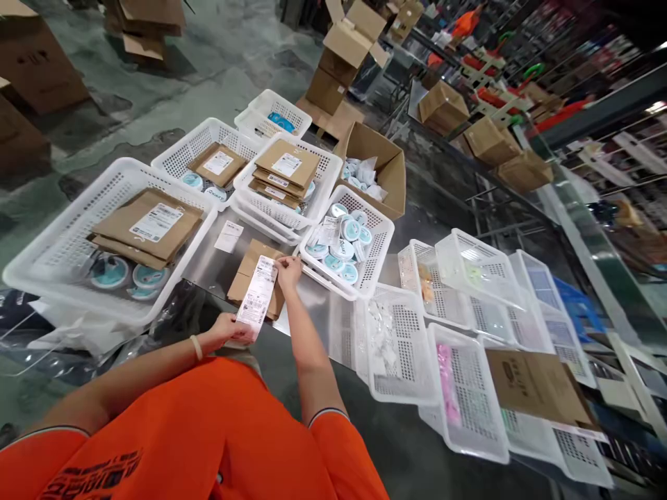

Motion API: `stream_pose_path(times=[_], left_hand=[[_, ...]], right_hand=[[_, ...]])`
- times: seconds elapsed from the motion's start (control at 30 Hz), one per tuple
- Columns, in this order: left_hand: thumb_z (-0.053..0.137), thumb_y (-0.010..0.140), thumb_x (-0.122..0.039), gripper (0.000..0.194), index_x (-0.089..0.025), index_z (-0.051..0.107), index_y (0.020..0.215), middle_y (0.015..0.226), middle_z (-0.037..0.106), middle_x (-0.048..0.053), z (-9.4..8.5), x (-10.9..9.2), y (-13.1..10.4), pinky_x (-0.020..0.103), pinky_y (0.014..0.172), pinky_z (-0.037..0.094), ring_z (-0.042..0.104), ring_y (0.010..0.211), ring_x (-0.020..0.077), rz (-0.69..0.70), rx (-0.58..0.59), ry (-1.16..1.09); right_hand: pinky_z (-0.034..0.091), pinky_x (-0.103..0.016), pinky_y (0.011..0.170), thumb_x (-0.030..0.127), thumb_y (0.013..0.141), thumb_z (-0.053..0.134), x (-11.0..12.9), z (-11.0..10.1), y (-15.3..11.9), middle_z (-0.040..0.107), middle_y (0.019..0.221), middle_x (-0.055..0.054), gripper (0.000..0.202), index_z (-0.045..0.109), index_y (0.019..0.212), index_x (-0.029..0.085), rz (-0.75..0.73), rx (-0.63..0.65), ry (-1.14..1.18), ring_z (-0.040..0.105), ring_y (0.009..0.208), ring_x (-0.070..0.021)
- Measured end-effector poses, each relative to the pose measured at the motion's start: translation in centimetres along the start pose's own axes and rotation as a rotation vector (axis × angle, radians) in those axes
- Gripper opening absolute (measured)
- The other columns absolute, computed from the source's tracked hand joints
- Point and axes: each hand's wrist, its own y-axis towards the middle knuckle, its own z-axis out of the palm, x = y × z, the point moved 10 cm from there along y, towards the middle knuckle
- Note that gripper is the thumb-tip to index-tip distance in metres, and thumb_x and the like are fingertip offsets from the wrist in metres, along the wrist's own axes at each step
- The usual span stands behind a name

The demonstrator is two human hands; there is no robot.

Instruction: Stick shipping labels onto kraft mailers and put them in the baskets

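Observation:
A long printed label (258, 295) lies slantwise over a brown kraft mailer (242, 272) on the metal table (208, 262). My left hand (234, 328) pinches the label's near end. At the far end, my right hand (288, 272) has its fingers closed at the label's upper right edge, above the mailer. Another white paper slip (228, 237) rests on the table just beyond the mailer. Right of it, a white basket (383, 253) holds several round white-and-teal tins (342, 249) and a folded paper.
More white baskets (125, 170) with labelled kraft mailers (156, 221) and round tins stand left and ahead. An open carton (394, 163) of bagged tins sits behind. Several stacked baskets (401, 347) line the right side, one bearing flattened cardboard (536, 385).

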Motion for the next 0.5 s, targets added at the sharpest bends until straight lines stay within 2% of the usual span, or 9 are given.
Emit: stream_pose_path(times=[0.03, 0.1, 0.17, 0.2, 0.27, 0.37, 0.43, 0.5], left_hand=[[0.102, 0.049, -0.033, 0.04, -0.013, 0.08, 0.076, 0.08, 0.081, 0.013, -0.5, 0.5, 0.0, 0.038, 0.076, 0.061, 0.077, 0.082, 0.0317, -0.007, 0.015, 0.023], [0.104, 0.043, -0.03, 0.041, -0.013, 0.079, 0.071, 0.073, 0.079, 0.012, -1.8, 1.5, -0.4, 0.039, 0.075, 0.059, 0.075, 0.078, 0.0313, -0.013, 0.059, 0.079], [0.105, 0.037, -0.028, 0.044, -0.014, 0.078, 0.069, 0.07, 0.077, 0.011, -3.5, 2.1, -0.9, 0.039, 0.076, 0.058, 0.073, 0.078, 0.0309, 0.0, 0.094, 0.127], [0.105, 0.037, -0.029, 0.046, -0.014, 0.078, 0.071, 0.072, 0.078, 0.011, -4.4, 2.1, -1.1, 0.039, 0.077, 0.059, 0.073, 0.079, 0.0307, 0.014, 0.1, 0.14], [0.104, 0.041, -0.037, 0.051, -0.014, 0.079, 0.079, 0.081, 0.08, 0.011, -6.0, 1.7, -1.3, 0.039, 0.083, 0.059, 0.074, 0.085, 0.0299, 0.059, 0.079, 0.144], [0.094, 0.057, -0.058, 0.054, -0.015, 0.08, 0.087, 0.09, 0.082, 0.013, -7.6, -0.7, -0.8, 0.038, 0.086, 0.059, 0.073, 0.089, 0.0288, 0.205, -0.031, 0.168], [0.085, 0.068, -0.065, 0.054, -0.016, 0.08, 0.09, 0.095, 0.082, 0.013, -7.5, -2.7, -0.2, 0.037, 0.089, 0.058, 0.072, 0.093, 0.0293, 0.307, -0.096, 0.195], [0.081, 0.072, -0.064, 0.052, -0.016, 0.081, 0.092, 0.099, 0.082, 0.012, -6.4, -4.1, 0.6, 0.036, 0.093, 0.057, 0.072, 0.098, 0.0288, 0.367, -0.099, 0.211]], right_hand=[[0.044, -0.045, 0.111, 0.026, 0.084, 0.077, -0.3, 0.0, -0.2, 0.069, 0.119, -0.012, 0.008, 0.077, 0.088, 0.019, 0.036, 0.008, -0.037, 0.058, 0.122, -0.0318], [0.044, -0.048, 0.112, 0.028, 0.087, 0.079, -0.6, -0.2, -0.9, 0.062, 0.145, -0.017, 0.036, 0.078, 0.123, 0.02, 0.072, 0.001, -0.127, 0.054, 0.136, -0.0371], [0.042, -0.051, 0.115, 0.029, 0.092, 0.078, -0.2, -0.5, -1.9, 0.052, 0.162, -0.022, 0.064, 0.063, 0.154, 0.02, 0.054, -0.013, -0.204, 0.048, 0.147, -0.0402], [0.04, -0.053, 0.119, 0.028, 0.096, 0.076, 0.4, -0.5, -2.4, 0.05, 0.165, -0.024, 0.068, 0.057, 0.16, 0.018, 0.008, -0.02, -0.214, 0.045, 0.151, -0.0407], [0.035, -0.057, 0.125, 0.024, 0.101, 0.068, 1.8, -0.4, -3.4, 0.052, 0.166, -0.025, 0.06, 0.058, 0.159, 0.014, -0.113, -0.036, -0.191, 0.042, 0.156, -0.0397], [0.03, -0.059, 0.133, 0.015, 0.102, 0.06, 3.3, 0.1, -4.0, 0.06, 0.161, -0.021, 0.043, 0.071, 0.143, 0.015, -0.237, -0.027, -0.1, 0.045, 0.157, -0.0356], [0.034, -0.055, 0.133, 0.01, 0.098, 0.061, 3.9, 1.2, -3.9, 0.068, 0.153, -0.018, 0.036, 0.077, 0.13, 0.016, -0.283, 0.074, -0.002, 0.053, 0.152, -0.0315], [0.04, -0.05, 0.132, 0.008, 0.095, 0.065, 4.5, 2.7, -3.9, 0.075, 0.144, -0.015, 0.03, 0.081, 0.118, 0.017, -0.325, 0.228, 0.118, 0.061, 0.145, -0.0268]])
